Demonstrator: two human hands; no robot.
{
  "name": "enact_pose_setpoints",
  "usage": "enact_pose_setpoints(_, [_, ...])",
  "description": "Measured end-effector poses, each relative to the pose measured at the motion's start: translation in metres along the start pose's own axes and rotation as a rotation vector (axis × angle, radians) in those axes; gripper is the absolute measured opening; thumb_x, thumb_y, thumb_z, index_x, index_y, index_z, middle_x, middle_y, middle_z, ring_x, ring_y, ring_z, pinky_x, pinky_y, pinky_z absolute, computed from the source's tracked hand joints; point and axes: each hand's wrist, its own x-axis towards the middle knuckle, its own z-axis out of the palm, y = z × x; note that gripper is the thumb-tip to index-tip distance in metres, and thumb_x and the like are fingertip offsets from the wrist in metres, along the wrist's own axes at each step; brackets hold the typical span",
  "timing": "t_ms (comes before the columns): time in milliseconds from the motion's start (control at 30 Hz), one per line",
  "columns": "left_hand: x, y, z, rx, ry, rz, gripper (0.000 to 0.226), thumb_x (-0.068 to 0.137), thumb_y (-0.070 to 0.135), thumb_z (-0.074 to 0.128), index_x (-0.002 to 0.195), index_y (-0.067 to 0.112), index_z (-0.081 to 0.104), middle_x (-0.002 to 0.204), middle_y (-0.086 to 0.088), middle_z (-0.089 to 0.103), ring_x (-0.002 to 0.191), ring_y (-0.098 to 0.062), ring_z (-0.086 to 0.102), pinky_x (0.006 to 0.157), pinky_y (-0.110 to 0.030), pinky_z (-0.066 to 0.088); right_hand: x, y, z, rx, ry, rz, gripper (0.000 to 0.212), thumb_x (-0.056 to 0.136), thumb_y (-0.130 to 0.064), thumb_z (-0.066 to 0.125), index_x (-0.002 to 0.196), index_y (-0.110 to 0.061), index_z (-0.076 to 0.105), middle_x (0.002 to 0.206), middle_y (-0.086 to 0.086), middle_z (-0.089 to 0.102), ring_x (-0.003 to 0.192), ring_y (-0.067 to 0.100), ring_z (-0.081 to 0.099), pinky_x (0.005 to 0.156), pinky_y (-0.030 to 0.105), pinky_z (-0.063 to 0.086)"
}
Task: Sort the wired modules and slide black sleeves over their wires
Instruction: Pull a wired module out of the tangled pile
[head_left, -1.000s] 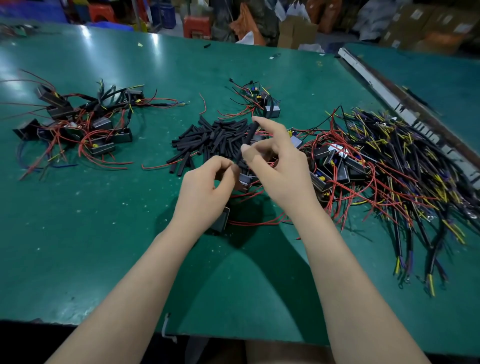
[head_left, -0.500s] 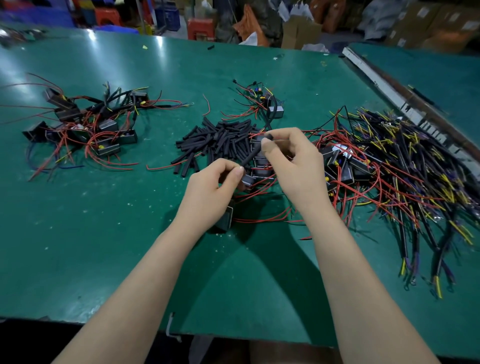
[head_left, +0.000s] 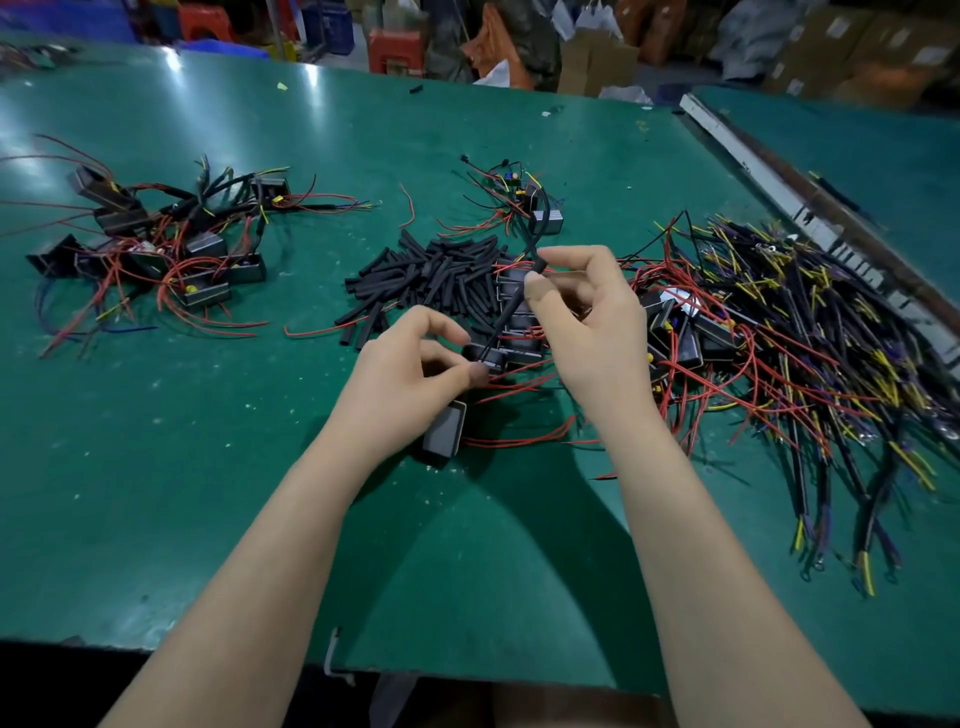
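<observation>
Sliding the black sleeve (head_left: 511, 306) down now: a second ago my right hand (head_left: 587, 322) held it up by the sleeve pile, now it's on the wire and angled down toward my left hand (head_left: 410, 374). Right grip pinches the sleeve's upper end between thumb and forefinger; left grip pinches the wire's lower end, with the module (head_left: 445, 428) hanging under that palm, just above the surface (head_left: 208, 467). I judge this one is threaded and part seated, needs pushing toward the module.

Around: loose sleeve pile (head_left: 431, 280) just behind my hands, unsorted tangle of modules and red, black, yellow wires (head_left: 779, 332) to the right, a finished-looking batch (head_left: 171, 249) far left, a small cluster (head_left: 519, 202) behind the pile.

In the way: red wires lie directly under both hands, so stray leads could snag the sleeve or get dragged along.
</observation>
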Motion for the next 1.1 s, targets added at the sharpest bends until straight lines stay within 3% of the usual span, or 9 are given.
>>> enact_pose_setpoints(233, [-0.003, 0.002, 0.005, 0.021, 0.063, 0.053, 0.033, 0.08, 0.022, 0.074, 0.087, 0.032, 0.043, 0.077, 0.022, 0.07, 0.073, -0.004, 0.062, 0.076, -0.02, 0.043, -0.003, 0.0, 0.004, -0.066, -0.048, -0.022, 0.029, 0.086, -0.018, 0.067, 0.098, -0.033, 0.046, 0.075, -0.014, 0.067, 0.072, -0.011, 0.057, 0.067, 0.003, 0.036])
enact_pose_setpoints(300, [-0.003, 0.002, 0.006, -0.004, 0.078, 0.065, 0.032, 0.082, 0.02, 0.072, 0.086, 0.032, 0.043, 0.078, 0.022, 0.07, 0.075, 0.0, 0.061, 0.076, -0.018, 0.043, -0.002, 0.001, 0.005, -0.041, -0.047, 0.027, 0.029, 0.086, -0.018, 0.067, 0.099, -0.032, 0.045, 0.073, -0.008, 0.07, 0.067, -0.004, 0.056, 0.07, 0.01, 0.039])
enact_pose_setpoints(367, [-0.003, 0.003, 0.006, -0.042, 0.101, 0.071, 0.031, 0.083, 0.018, 0.072, 0.085, 0.032, 0.044, 0.077, 0.023, 0.069, 0.075, 0.002, 0.06, 0.076, -0.017, 0.042, -0.001, 0.0, 0.004, 0.054, -0.034, 0.081, 0.027, 0.086, -0.019, 0.068, 0.099, -0.031, 0.047, 0.078, -0.001, 0.073, 0.072, 0.007, 0.059, 0.077, 0.026, 0.044])
enact_pose_setpoints(433, [-0.002, 0.003, 0.005, -0.068, 0.126, 0.068, 0.031, 0.082, 0.017, 0.072, 0.086, 0.031, 0.044, 0.076, 0.022, 0.07, 0.077, -0.001, 0.062, 0.079, -0.021, 0.043, -0.002, -0.002, 0.004, 0.105, -0.042, 0.086, 0.027, 0.086, -0.019, 0.068, 0.099, -0.031, 0.047, 0.081, 0.002, 0.074, 0.078, 0.013, 0.063, 0.081, 0.03, 0.046])
enact_pose_setpoints(600, [-0.003, 0.004, 0.007, -0.117, 0.164, 0.065, 0.033, 0.08, 0.014, 0.073, 0.086, 0.029, 0.044, 0.073, 0.012, 0.071, 0.08, -0.015, 0.065, 0.085, -0.039, 0.049, -0.005, -0.003, 0.009, 0.102, -0.16, 0.101, 0.034, 0.086, -0.017, 0.069, 0.107, -0.03, 0.045, 0.072, -0.009, 0.072, 0.076, 0.003, 0.062, 0.079, 0.018, 0.044])
enact_pose_setpoints(767, [-0.002, 0.003, 0.006, -0.148, 0.139, 0.057, 0.032, 0.081, 0.015, 0.073, 0.087, 0.031, 0.046, 0.075, 0.007, 0.067, 0.073, -0.008, 0.062, 0.075, -0.022, 0.047, -0.007, -0.003, 0.009, 0.05, -0.192, 0.092, 0.049, 0.087, -0.018, 0.069, 0.125, -0.023, 0.039, 0.079, -0.005, 0.074, 0.08, -0.016, 0.055, 0.074, 0.0, 0.034])
enact_pose_setpoints(900, [0.0, 0.003, 0.005, -0.126, 0.126, 0.059, 0.027, 0.083, 0.018, 0.072, 0.089, 0.035, 0.051, 0.076, 0.011, 0.069, 0.079, -0.003, 0.062, 0.08, -0.02, 0.043, -0.004, -0.008, 0.006, 0.213, -0.197, 0.171, 0.018, 0.092, -0.018, 0.063, 0.109, -0.013, 0.059, 0.082, -0.005, 0.072, 0.081, 0.002, 0.063, 0.086, 0.021, 0.049])
enact_pose_setpoints(1000, [0.0, 0.001, 0.003, -0.116, 0.098, 0.081, 0.028, 0.082, 0.02, 0.073, 0.091, 0.037, 0.053, 0.069, 0.022, 0.066, 0.074, 0.002, 0.059, 0.078, -0.016, 0.041, -0.002, -0.009, 0.003, 0.191, -0.189, 0.108, 0.012, 0.096, -0.015, 0.056, 0.093, -0.013, 0.068, 0.085, -0.004, 0.067, 0.08, 0.002, 0.06, 0.082, 0.019, 0.048])
enact_pose_setpoints(1100, [0.0, -0.001, 0.004, -0.135, 0.062, 0.105, 0.036, 0.081, 0.016, 0.074, 0.099, 0.037, 0.05, 0.068, 0.018, 0.066, 0.071, 0.0, 0.06, 0.075, -0.014, 0.043, -0.002, -0.008, 0.001, 0.125, -0.246, 0.119, 0.008, 0.092, -0.017, 0.064, 0.085, -0.02, 0.066, 0.07, -0.013, 0.06, 0.066, -0.002, 0.051, 0.066, 0.011, 0.042])
